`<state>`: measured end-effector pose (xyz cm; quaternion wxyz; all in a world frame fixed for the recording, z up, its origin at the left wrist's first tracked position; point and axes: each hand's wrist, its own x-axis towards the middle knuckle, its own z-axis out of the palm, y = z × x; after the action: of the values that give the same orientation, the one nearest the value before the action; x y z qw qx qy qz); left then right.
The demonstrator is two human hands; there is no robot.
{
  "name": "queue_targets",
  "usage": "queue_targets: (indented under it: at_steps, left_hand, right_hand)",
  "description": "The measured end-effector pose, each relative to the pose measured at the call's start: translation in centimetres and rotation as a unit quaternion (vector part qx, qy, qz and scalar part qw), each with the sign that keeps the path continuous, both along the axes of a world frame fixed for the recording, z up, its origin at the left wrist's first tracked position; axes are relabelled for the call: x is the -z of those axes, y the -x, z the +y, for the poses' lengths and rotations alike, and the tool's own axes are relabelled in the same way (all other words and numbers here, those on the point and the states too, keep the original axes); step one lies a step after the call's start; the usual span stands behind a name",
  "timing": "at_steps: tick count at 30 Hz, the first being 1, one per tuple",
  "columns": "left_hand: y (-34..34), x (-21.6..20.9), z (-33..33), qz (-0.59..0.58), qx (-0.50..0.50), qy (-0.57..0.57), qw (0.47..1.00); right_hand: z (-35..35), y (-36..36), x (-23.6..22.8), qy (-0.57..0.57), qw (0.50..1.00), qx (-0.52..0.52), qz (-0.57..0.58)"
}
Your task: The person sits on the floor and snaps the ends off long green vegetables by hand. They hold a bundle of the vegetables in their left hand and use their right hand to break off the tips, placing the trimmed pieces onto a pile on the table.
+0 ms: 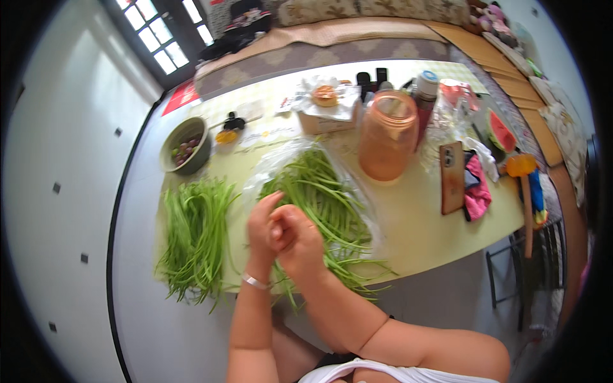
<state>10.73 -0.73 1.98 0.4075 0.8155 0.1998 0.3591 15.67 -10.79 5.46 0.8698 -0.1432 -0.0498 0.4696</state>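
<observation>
My left hand (260, 225), with a silver bracelet (255, 281) at its wrist, meets my right hand (301, 240) over the near part of the table. The fingers of both are curled and touch each other. Whatever they may pinch is hidden between them. Just beyond, a loose pile of long thin green stalks (322, 191) lies on a clear plastic bag (367, 220), some ends hanging past the table's near edge. A second, more even bundle of green stalks (196, 239) rests left of my hands.
A green bowl of grapes (203, 150) stands at the far left. Beyond the pile are a box (329, 121) and an orange translucent jug (388, 137). Toward the right are a phone (452, 179), a pink cloth (476, 191), a watermelon piece (501, 134) and an orange-headed mallet (522, 167).
</observation>
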Motion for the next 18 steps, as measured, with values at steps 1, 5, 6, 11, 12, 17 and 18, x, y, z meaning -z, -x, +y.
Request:
queue_targets:
  at_steps: [1,5,6,11,12,17,18]
  left_hand:
    - [0.8,-0.3,-0.1,0.029,-0.054,-0.046,0.997]
    - [4.6,0.9,-0.7,0.172,-0.200,-0.127,0.956]
    - [5.0,1.0,-0.6,0.232,-0.204,-0.138,0.941]
    - [4.9,2.4,-0.8,0.250,-0.241,-0.138,0.928]
    - [4.3,2.7,-0.9,0.237,-0.251,-0.151,0.926]
    - [3.4,2.4,-0.2,0.198,-0.226,0.002,0.954]
    - [3.7,2.6,0.2,0.163,-0.218,0.043,0.961]
  right_hand:
    - [0.1,-0.1,0.2,0.004,1.000,0.015,-0.006]
    - [0.5,0.8,0.1,0.003,1.000,-0.002,-0.002]
    - [0.7,1.2,0.1,0.005,1.000,-0.012,-0.001]
    - [1.5,1.3,2.2,0.052,0.997,-0.053,-0.007]
    - [1.4,1.0,2.2,0.072,0.996,-0.047,-0.019]
    - [1.8,-0.1,3.1,0.173,0.979,-0.039,-0.104]
    - [2.0,0.1,3.3,0.194,0.973,-0.039,-0.120]
